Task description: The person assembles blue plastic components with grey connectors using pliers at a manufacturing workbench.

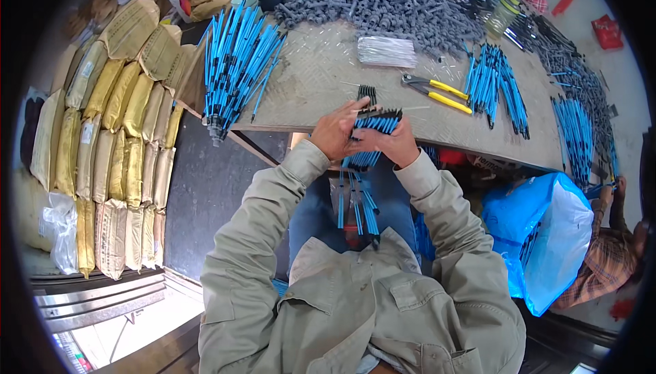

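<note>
At the table's near edge I hold a bundle of thin blue rods with black ends (377, 124) between both hands. My right hand (400, 144) wraps round its right side, closed on it. My left hand (336, 131) closes against its left side, its fingers stretched toward the black tips. Just beyond those fingers lies a small cluster of black-tipped pieces (367, 92), partly hidden. Below the hands, several loose blue rods (357, 203) rest over my lap.
Pliers with yellow handles (447, 95) and a stack of thin pale wires (387, 51) lie on the table (301, 94). Blue rod bundles stand left (239, 66) and right (493, 87). Grey parts (383, 1) heap behind. A blue bag (540, 230) and another person (608, 251) are at right.
</note>
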The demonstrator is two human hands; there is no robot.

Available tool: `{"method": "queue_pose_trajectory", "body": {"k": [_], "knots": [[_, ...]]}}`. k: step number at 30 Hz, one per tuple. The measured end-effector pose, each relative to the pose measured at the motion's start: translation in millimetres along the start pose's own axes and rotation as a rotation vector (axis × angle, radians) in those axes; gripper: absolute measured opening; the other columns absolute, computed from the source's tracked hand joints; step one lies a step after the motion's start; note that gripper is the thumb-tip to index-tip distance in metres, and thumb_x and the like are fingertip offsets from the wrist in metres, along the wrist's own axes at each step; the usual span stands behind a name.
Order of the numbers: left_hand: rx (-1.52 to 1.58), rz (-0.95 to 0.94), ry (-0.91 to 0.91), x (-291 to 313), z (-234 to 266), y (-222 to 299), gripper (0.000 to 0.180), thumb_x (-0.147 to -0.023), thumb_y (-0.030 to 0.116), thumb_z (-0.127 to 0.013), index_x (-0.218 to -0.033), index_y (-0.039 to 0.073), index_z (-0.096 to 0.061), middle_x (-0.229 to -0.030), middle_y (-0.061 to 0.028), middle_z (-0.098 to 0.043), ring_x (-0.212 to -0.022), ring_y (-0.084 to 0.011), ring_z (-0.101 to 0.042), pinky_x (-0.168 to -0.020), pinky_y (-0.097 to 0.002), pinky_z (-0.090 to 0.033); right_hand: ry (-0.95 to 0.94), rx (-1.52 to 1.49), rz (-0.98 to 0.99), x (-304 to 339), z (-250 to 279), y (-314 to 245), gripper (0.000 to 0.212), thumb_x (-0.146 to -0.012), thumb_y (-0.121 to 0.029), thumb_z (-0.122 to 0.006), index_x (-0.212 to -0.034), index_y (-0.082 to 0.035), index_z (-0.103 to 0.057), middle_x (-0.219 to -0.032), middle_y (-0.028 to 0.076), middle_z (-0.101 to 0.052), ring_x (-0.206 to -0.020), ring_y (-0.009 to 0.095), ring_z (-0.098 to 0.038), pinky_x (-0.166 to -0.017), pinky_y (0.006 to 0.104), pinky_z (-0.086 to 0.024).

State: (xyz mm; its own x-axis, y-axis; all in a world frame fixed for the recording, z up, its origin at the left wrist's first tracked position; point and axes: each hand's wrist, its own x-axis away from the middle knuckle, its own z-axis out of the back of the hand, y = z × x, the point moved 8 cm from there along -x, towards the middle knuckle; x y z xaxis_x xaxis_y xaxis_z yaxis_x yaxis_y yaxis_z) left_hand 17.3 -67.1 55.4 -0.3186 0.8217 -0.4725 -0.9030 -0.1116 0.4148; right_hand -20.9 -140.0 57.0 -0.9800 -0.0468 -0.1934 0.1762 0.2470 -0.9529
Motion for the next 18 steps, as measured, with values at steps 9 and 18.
{"method": "queue_pose_trajectory", "body": {"k": [9,18], "knots": [[0.844,0.147,0.023,-6.2,-1.4,84.0,0.055,-0.074,0.027,-0.074,-0.116,0.002,-0.05,-0.105,-0.007,-0.058,-0.094,-0.0161,-0.055,-0.081,-0.0296,-0.045,0.083,0.013,0.118,49.4,-12.2,-104.8,0.027,-0.081,-0.006,-0.06,-0.104,0.007,-0.056,-0.092,0.015,-0.065,-0.082,0.023,-0.064,-0.072,0.0314,-0.053],[1.488,0.844,-0.05,126.1,-186.1,68.5,0.038,-0.083,0.027,-0.065,-0.11,0.003,-0.054,-0.099,-0.0023,-0.059,-0.086,-0.0081,-0.054,-0.075,-0.0242,-0.045,0.302,-0.25,-0.337,112.8,31.7,39.1,0.033,-0.082,-0.012,-0.06,-0.105,0.01,-0.054,-0.092,0.018,-0.064,-0.083,0.026,-0.064,-0.072,0.0345,-0.054]]}}
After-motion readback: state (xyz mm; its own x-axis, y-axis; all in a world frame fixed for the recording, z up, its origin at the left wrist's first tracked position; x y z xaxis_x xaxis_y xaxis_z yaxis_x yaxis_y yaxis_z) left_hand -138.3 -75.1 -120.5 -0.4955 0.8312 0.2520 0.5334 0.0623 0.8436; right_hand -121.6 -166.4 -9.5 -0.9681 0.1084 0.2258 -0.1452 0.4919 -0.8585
